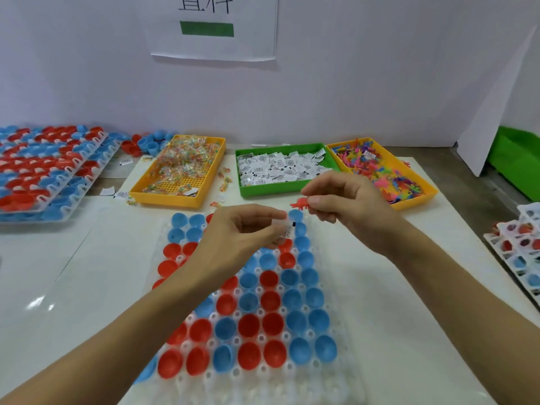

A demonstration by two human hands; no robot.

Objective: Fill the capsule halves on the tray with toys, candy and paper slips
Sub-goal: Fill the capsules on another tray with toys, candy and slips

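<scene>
A clear plastic tray (347,372) in front of me holds several red and blue capsule halves (273,325), open side up. My left hand (233,238) hovers over the tray's far part and pinches a white paper slip (287,229) with a black mark. My right hand (347,206) is just right of it, above the far right corner, pinching a small red plastic toy (299,203). The halves under my hands are hidden.
Behind the tray stand a yellow bin of wrapped candy (181,168), a green bin of paper slips (280,169) and a yellow bin of coloured toys (382,173). Stacked trays of capsule halves (49,171) lie at the left, more trays (523,255) at the right edge.
</scene>
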